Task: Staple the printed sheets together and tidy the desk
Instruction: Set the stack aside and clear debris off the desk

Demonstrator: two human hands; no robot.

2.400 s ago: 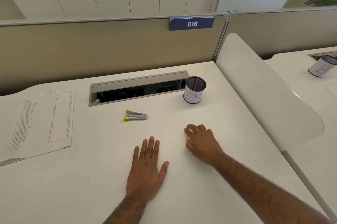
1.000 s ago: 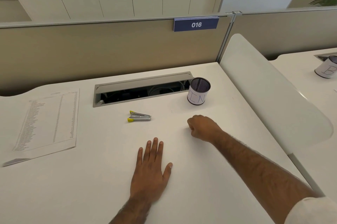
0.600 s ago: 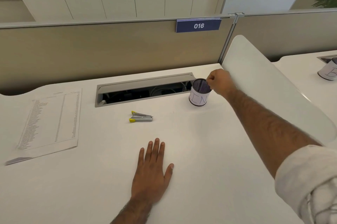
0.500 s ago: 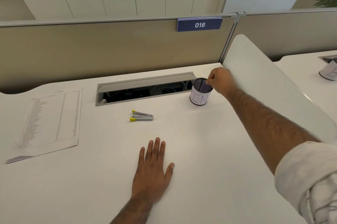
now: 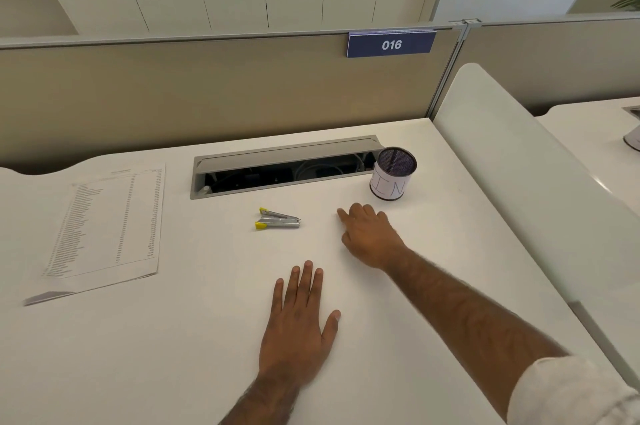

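Note:
A small silver stapler with yellow tips (image 5: 278,219) lies on the white desk (image 5: 173,338), its jaws apart. The printed sheets (image 5: 104,220) lie in a stack at the desk's left side. A mesh pen cup with a white label (image 5: 393,173) stands at the back right. My right hand (image 5: 369,234) hovers low over the desk between the stapler and the cup, fingers loosely spread and pointing left, holding nothing. My left hand (image 5: 299,320) rests flat on the desk, palm down, fingers apart.
An open cable tray (image 5: 284,166) is sunk into the desk behind the stapler. A beige partition with a blue "016" sign (image 5: 391,44) closes the back. A white curved divider (image 5: 519,182) bounds the right side, with another desk beyond.
My right hand was at the rim of the pen cup with pinched fingers; it has drawn back and down to the left, toward the stapler, and opened. My left hand has stayed flat.

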